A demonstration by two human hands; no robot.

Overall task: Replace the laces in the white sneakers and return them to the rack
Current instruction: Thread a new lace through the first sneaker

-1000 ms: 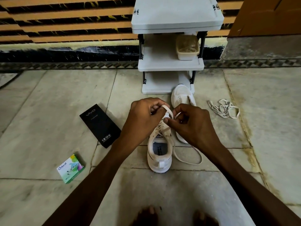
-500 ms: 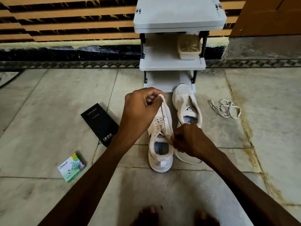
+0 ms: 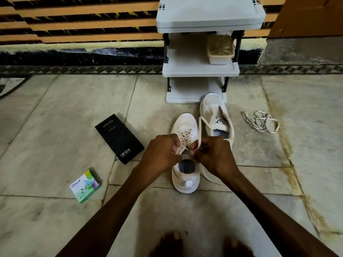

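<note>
Head | black box (image 3: 119, 138) "vivo 120W" | green box (image 3: 85, 186) "Odonil" | both hands' fingers (image 3: 175, 146) pinch lace (image 3: 199, 134)

Sneaker (image 3: 185, 127) – white mesh cloth; floor (image 3: 55, 127) – worn stone.

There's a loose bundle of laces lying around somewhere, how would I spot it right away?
Start at the grey shoe rack against the striped wall, then drop to the floor on its right. Past the unlaced sneaker, the loose laces lie in a tangled cream heap on bare tile. Unlike the lace in the hands, they touch no shoe.
</note>
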